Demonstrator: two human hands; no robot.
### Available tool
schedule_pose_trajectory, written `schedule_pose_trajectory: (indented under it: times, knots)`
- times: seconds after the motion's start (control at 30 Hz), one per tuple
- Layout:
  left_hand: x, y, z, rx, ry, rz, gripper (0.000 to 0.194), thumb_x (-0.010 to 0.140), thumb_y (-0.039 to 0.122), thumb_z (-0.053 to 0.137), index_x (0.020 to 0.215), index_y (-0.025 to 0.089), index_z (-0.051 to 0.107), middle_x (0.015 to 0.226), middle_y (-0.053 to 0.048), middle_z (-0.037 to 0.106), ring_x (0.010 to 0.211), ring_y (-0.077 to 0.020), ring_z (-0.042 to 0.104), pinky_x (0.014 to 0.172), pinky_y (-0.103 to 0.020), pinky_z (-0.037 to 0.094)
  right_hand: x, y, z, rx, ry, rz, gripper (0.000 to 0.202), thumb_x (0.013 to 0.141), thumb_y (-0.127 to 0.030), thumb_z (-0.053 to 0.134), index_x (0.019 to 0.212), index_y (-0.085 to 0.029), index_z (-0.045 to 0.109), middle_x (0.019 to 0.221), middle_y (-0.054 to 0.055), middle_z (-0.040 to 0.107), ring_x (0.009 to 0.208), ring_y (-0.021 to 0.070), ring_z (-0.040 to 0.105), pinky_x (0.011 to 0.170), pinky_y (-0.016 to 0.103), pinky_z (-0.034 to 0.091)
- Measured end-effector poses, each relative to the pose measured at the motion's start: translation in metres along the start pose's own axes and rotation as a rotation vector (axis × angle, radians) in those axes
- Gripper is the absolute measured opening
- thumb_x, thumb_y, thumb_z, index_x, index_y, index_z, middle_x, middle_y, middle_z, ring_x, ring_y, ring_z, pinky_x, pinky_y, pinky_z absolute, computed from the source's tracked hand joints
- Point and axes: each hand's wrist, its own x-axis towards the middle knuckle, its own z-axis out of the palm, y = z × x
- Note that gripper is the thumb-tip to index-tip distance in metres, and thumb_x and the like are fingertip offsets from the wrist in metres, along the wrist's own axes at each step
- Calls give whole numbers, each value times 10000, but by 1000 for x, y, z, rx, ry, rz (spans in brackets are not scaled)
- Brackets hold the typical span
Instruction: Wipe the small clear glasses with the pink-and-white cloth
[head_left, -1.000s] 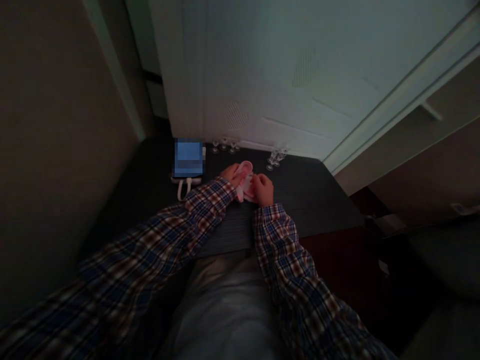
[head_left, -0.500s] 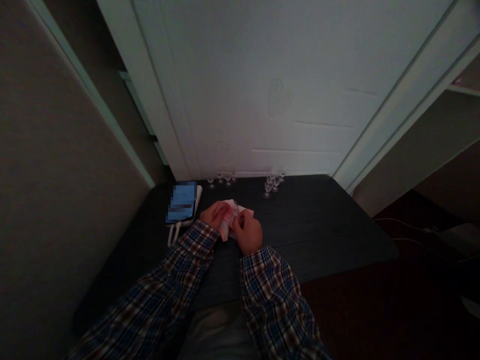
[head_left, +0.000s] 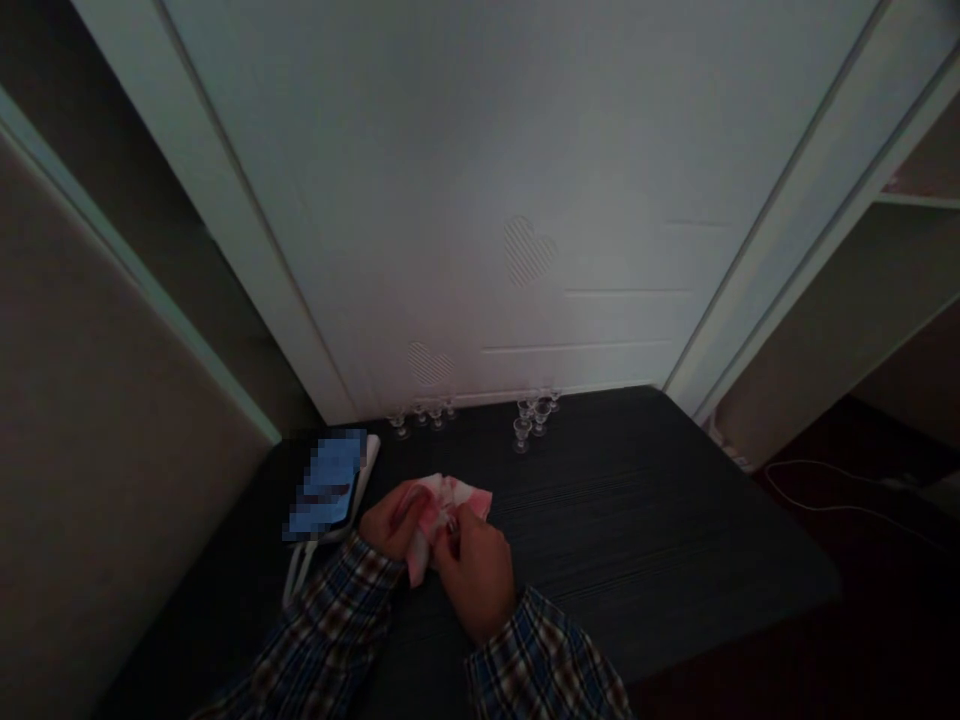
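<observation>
Low centre of the frame, the left hand [head_left: 388,522] curls, mostly closed, round a pink cloth [head_left: 448,490]; the right hand [head_left: 480,572] pinches its folds. Anything inside is unclear. Light pressure, clear of the glasses [head_left: 522,431] above, seems wise.

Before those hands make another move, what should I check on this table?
1. Left hand gripping the pink-and-white cloth: ok.
2. Right hand fingertips at the cloth: ok.
3. Anything tucked inside the folds: cannot tell; fingers and fabric hide it.
4. Right-hand cluster of stemmed glasses upright: ok.
5. Left-hand cluster of stemmed glasses upright: ok.
6. White cable apart from the left plaid sleeve: cannot tell; they look very close.
</observation>
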Motion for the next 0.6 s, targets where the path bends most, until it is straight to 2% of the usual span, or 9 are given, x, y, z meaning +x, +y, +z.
schedule_pose_trajectory:
  times: [0.2,0.37,0.43,0.6]
  knots:
    - [-1,1,-1,-64,-72,44,378,826,459,398,903,152,604,880,-95,657,810,-211,612,728,-319,502,0,5,-9,15,-27,-31,180,856,-304,371,831,-226,532,773,10,658,703,151,630,590,237,359]
    - [-3,6,0,-168,14,73,388,826,459,398,915,138,598,939,-110,642,898,-219,594,824,-332,473,1,10,-21,-14,-57,-97,154,854,-263,379,809,-224,520,801,2,649,716,131,615,599,223,353]
    - [-5,8,1,-175,17,20,372,828,440,407,922,137,601,929,-95,649,873,-208,600,815,-315,473,2,15,-25,-35,-80,-140,144,850,-242,379,786,-220,506,791,-2,643,705,124,607,591,222,340]
    - [-8,10,1,-111,22,-152,380,822,461,410,880,148,618,833,-56,671,750,-193,620,673,-268,494,7,34,-35,-125,-188,-295,97,835,-242,398,795,-224,484,763,-20,629,686,125,598,580,231,333]
